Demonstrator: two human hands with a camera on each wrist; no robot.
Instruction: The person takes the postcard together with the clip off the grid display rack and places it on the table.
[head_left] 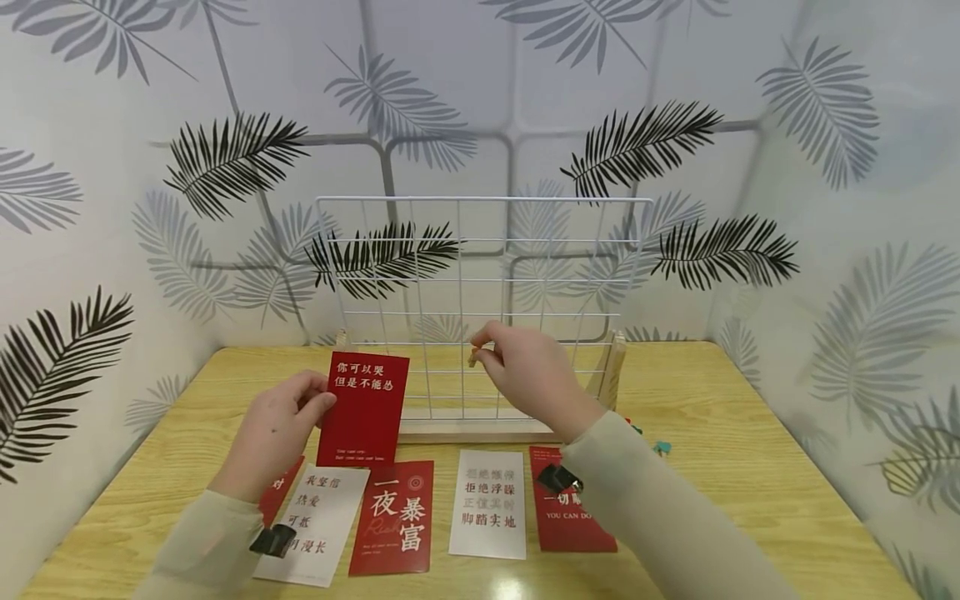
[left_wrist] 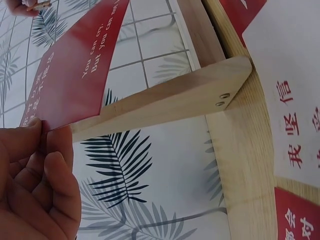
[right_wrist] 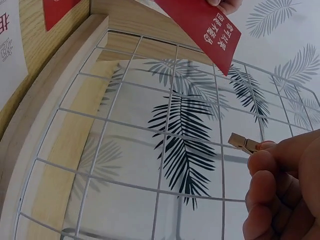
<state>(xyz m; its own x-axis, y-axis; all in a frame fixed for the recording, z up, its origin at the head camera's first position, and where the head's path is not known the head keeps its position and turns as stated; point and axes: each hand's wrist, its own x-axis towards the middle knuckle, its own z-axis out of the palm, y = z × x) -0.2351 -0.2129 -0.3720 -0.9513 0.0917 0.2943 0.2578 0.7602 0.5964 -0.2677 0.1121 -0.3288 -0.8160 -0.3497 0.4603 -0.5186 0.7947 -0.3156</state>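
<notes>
My left hand [head_left: 272, 433] pinches a red card [head_left: 363, 421] with white lettering by its left edge, thumb on the front. The card stands nearly upright before the left part of a white wire grid [head_left: 483, 199]. Between the thumb and fingertips of my right hand [head_left: 528, 371] is a small wooden clothespin [right_wrist: 238, 140], held close to the grid's middle. In the right wrist view the clothespin's free end points toward the wires; whether it touches them I cannot tell. The left wrist view shows the card apart from the wooden side support [left_wrist: 170, 95].
Along the table [head_left: 690, 517] lie a white card [head_left: 315, 525], a red card [head_left: 392, 521], another white card [head_left: 487, 504] and a red card [head_left: 573, 533] partly under my right forearm. Small coloured pieces [head_left: 662, 448] lie at right. The grid stands in a wooden base [head_left: 480, 430].
</notes>
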